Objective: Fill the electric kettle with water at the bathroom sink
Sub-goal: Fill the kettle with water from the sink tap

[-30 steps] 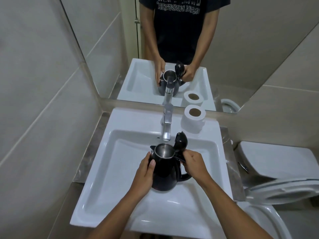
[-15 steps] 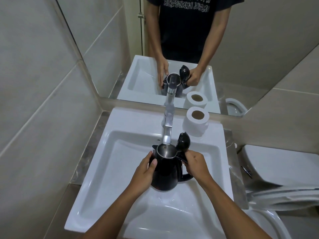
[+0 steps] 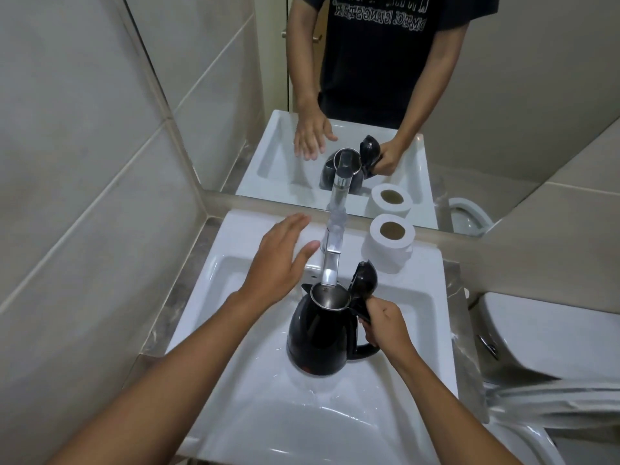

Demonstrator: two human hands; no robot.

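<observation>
A black electric kettle [image 3: 320, 333] with a steel rim hangs inside the white sink [image 3: 235, 330], its lid [image 3: 364, 278] flipped up. The kettle's mouth sits right under the spout of the chrome faucet [image 3: 332, 253]. My right hand [image 3: 385, 325] grips the kettle's handle. My left hand [image 3: 280, 260] is off the kettle, fingers spread, hovering left of the faucet over the sink's back ledge. No water stream shows.
A roll of toilet paper [image 3: 389, 243] stands on the sink's back ledge, right of the faucet. A mirror [image 3: 503, 95] above reflects the scene. A white toilet with its tank [image 3: 543, 333] is at the right. Tiled wall runs along the left.
My left hand has let go of the kettle's body and risen toward the faucet, fingers open. The kettle now hangs from my right hand alone, under the spout.
</observation>
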